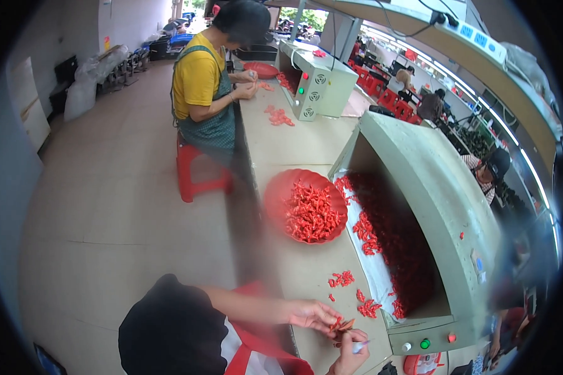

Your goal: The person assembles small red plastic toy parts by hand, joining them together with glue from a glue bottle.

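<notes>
My left hand (314, 314) reaches over the near table edge, its fingers pinching a small red piece (338, 323). Beside it is a brownish, flat-looking bit, too small to make out. Close below, my right hand (350, 357) is closed around a slim whitish pen-like tool (360, 345), whose tip looks purplish. The two hands nearly meet over the table. Small red pieces (341, 279) lie in loose clusters just beyond them. Farther back, a round red basin (275, 209) holds a heap of similar red pieces.
A pale green box-shaped machine (447, 187) with a wide opening stands to the right, red pieces along its white sheet (376, 278). A co-worker (197, 81) in yellow handles pieces at the far table end, beside a second machine (313, 87). A power strip (475, 37) hangs overhead.
</notes>
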The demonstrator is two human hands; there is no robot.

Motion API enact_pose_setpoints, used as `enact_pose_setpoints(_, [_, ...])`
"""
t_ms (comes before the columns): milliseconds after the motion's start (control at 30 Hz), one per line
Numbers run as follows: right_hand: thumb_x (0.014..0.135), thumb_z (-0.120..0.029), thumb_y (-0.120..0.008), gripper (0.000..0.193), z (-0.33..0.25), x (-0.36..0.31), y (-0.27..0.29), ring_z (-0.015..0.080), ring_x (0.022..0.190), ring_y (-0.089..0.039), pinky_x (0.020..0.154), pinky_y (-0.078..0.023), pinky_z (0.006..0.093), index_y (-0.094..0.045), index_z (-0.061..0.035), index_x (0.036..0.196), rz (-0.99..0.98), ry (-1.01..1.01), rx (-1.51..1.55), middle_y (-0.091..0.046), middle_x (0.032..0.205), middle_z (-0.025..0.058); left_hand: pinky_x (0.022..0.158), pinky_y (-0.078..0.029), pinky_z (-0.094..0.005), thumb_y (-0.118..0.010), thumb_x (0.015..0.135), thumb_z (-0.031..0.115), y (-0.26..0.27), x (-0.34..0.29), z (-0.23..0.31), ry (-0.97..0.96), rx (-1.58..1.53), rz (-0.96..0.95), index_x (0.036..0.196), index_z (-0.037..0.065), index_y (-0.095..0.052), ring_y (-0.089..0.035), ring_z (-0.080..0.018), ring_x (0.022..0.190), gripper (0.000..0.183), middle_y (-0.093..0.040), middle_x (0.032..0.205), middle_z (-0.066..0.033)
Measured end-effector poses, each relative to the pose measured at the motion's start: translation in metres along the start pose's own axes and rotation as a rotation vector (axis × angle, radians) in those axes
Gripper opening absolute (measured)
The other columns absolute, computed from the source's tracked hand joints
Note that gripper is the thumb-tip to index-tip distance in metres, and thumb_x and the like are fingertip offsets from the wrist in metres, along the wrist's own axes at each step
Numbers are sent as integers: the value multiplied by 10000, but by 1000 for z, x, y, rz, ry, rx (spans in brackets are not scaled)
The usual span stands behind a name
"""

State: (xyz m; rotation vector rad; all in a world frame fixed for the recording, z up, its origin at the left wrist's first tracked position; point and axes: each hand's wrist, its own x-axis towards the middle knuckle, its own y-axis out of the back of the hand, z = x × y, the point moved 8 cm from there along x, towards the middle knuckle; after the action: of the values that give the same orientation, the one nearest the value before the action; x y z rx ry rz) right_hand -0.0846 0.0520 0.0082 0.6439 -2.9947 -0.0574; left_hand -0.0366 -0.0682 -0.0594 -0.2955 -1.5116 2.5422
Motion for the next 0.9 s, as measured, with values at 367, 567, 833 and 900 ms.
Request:
enact_pose_setpoints(367, [703, -31, -686, 141, -43, -34, -35, 180, 771, -555, 703, -443, 295, -657, 3, 837, -387, 126, -474, -599, 774, 91, 878, -445, -402, -569, 832, 50, -15, -27, -39, 325, 161, -100, 1125, -73, -515, -560, -299, 983, 322, -555, 1089, -190])
enact_pose_setpoints(567, [720, -5, -644, 92, -46, -43, -28, 198, 678, -550, 652, -443, 301, -647, -5, 812, -420, 188, -520, -576, 695, 109, 843, -472, -387, -568, 815, 27, -40, -39, -34, 375, 263, -93, 1080, -68, -540, -584, -297, 955, 283, -591, 1011, -187])
enact_pose_setpoints(833, [746, 24, -604, 110, -69, -40, -1, 192, 679, -555, 621, -460, 289, -618, 3, 853, -213, 306, -543, -580, 742, 103, 844, -479, -380, -589, 804, 32, -39, -25, -36, 343, 212, -116, 1046, -49, -553, -589, -262, 910, 257, -588, 997, -158])
enact_pose_setpoints(900, [761, 31, -589, 95, -53, -34, 20, 169, 664, -561, 609, -469, 274, -611, 16, 852, -158, 326, -507, -594, 738, 93, 843, -481, -377, -594, 802, 34, -40, -24, -37, 341, 203, -114, 1039, -41, -556, -588, -250, 900, 251, -585, 1003, -146])
